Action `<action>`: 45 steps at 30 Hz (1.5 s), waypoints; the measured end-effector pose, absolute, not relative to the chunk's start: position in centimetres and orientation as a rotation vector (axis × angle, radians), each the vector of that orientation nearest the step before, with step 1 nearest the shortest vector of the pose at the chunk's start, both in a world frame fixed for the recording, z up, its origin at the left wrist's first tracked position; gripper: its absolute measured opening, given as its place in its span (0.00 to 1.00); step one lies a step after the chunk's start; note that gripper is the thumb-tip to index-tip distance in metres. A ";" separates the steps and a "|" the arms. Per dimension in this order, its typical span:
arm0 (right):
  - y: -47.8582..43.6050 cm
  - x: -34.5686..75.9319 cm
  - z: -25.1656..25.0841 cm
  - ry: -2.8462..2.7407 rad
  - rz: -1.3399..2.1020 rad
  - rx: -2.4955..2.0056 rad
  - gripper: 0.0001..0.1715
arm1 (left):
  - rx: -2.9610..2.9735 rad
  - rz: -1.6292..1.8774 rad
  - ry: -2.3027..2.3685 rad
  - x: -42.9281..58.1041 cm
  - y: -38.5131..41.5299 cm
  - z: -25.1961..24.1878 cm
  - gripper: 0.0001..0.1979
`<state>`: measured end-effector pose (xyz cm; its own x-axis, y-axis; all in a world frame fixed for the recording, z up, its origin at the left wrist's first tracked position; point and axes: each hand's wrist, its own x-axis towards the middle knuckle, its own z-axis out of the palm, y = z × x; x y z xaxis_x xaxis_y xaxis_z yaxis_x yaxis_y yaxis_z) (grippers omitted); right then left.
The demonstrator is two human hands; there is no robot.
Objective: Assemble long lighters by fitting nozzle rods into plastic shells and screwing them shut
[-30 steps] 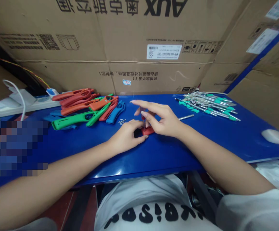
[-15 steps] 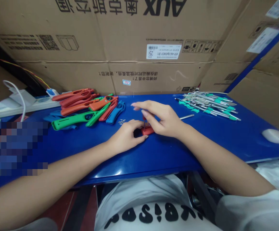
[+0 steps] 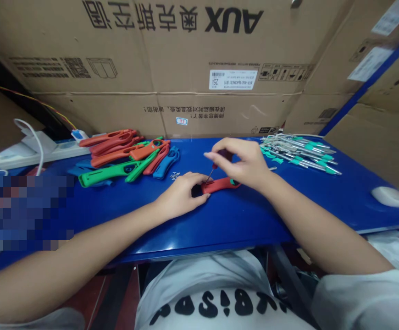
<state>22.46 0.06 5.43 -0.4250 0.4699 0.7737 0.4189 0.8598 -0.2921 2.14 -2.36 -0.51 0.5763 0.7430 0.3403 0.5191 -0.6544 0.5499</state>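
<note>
A red lighter handle (image 3: 220, 184) with a small green part at its right end lies flat on the table. My left hand (image 3: 182, 195) closes on its left end, thumb on the near side and fingers on the far side. In my right hand (image 3: 242, 162) is a screwdriver (image 3: 215, 167), dark red at the grip and leaning to the right. Its tip meets the handle close to my left fingers. Just beyond my left hand lies a little heap of screws (image 3: 175, 175).
Red, green and blue lighter handles (image 3: 105, 173) are piled at the left, by a white power strip (image 3: 62, 150). Metal lighter tubes with green parts (image 3: 302, 151) lie at the back right. A white mouse (image 3: 391, 196) rests at the right; a cardboard box (image 3: 185, 96) stands behind the table.
My right hand has moved slightly right and tipped the screwdriver from upright to leaning right. More of the red lighter handle shows. My left hand stays in place.
</note>
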 end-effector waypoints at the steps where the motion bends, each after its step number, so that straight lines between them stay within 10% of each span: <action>1: 0.4 23.0 5.9 -2.028 0.057 -0.684 0.17 | 2.459 0.751 1.035 2.1 -2.5 -0.3 0.15; 16: 5.3 34.8 3.9 -1.909 -0.434 -1.759 0.14 | 2.867 0.461 1.075 2.4 3.7 2.6 0.18; 45: 6.4 35.7 2.9 -2.000 0.213 -2.296 0.08 | 2.810 0.306 1.552 1.5 16.4 1.9 0.15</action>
<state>35.73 6.40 2.86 0.1329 0.9900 -0.0464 0.9776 -0.1387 -0.1585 1.49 16.41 1.95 0.5197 0.8295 0.2047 0.8451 -0.5342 0.0190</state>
